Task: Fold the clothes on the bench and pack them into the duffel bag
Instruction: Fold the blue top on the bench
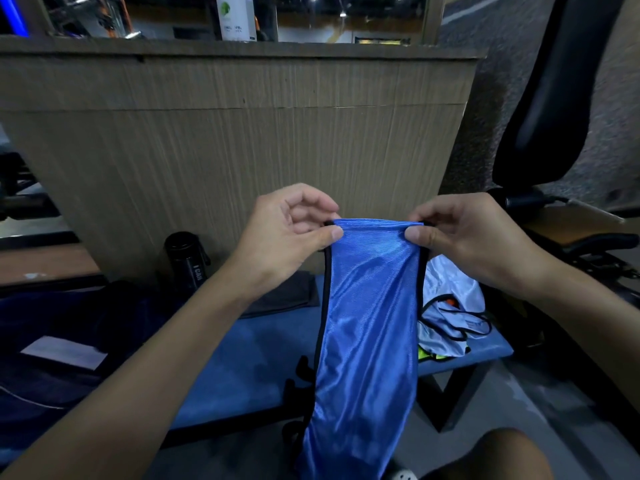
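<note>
A shiny blue mesh vest [367, 327] with black trim hangs in the air in front of me, above the blue padded bench [249, 362]. My left hand [287, 233] pinches its top left corner and my right hand [464, 237] pinches its top right corner. The cloth drops past the bench's front edge towards my knee. A white and pale blue garment [450, 306] with a bit of neon yellow lies crumpled at the bench's right end. A folded grey cloth [287, 296] lies at the back of the bench. The dark navy duffel bag [52, 358] sits at the left.
A black water bottle [185, 261] stands behind the bag, against a tall wooden panel [242, 133]. A black padded chair or machine seat [550, 98] rises at the right. A white card [64, 351] lies on the bag. Grey floor shows under the bench.
</note>
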Tool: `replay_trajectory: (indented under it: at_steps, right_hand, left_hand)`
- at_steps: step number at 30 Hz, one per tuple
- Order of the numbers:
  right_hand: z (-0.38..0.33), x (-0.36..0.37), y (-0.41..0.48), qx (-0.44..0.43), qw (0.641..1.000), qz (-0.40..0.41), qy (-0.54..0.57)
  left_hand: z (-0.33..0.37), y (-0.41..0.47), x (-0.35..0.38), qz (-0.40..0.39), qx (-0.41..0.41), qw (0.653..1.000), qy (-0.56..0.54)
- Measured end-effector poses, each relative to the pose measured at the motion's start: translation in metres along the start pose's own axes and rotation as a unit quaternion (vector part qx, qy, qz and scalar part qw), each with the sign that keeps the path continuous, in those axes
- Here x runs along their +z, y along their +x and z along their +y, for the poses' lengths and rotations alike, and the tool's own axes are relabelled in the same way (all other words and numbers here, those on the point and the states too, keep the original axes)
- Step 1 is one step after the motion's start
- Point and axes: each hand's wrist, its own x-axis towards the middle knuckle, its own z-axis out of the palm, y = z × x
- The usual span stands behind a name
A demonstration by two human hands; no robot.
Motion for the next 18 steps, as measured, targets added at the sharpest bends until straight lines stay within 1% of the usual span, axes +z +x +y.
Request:
replay_trajectory:
  at_steps: [5,7,10,13,15,18]
  right_hand:
    - [0.003,0.003,0.002,0.001,1.000,0.013,-0.025]
    - [0.004,0.000,0.002,-0.010,0.998,-0.004,-0.070]
    - [0.000,-0.003,0.002,-0.041,0.983,-0.048,-0.173]
    - [-0.010,0.003,0.005,-0.101,0.964,-0.062,-0.236]
    - [-0.011,0.008,0.007,-0.150,0.954,-0.059,-0.252]
    - [-0.008,0.009,0.011,-0.138,0.966,-0.040,-0.214]
  left_hand:
    - [0.004,-0.002,0.002,0.002,-0.010,1.000,-0.007]
    - [0.008,-0.001,0.004,0.001,-0.008,1.000,-0.001]
    - [0.015,0.001,0.008,-0.011,0.003,1.000,0.002]
    - [0.020,0.001,0.011,-0.035,0.002,0.999,0.004]
    - [0.021,0.002,0.013,-0.040,0.005,0.999,0.003]
    - [0.013,-0.001,0.015,-0.013,0.019,1.000,0.001]
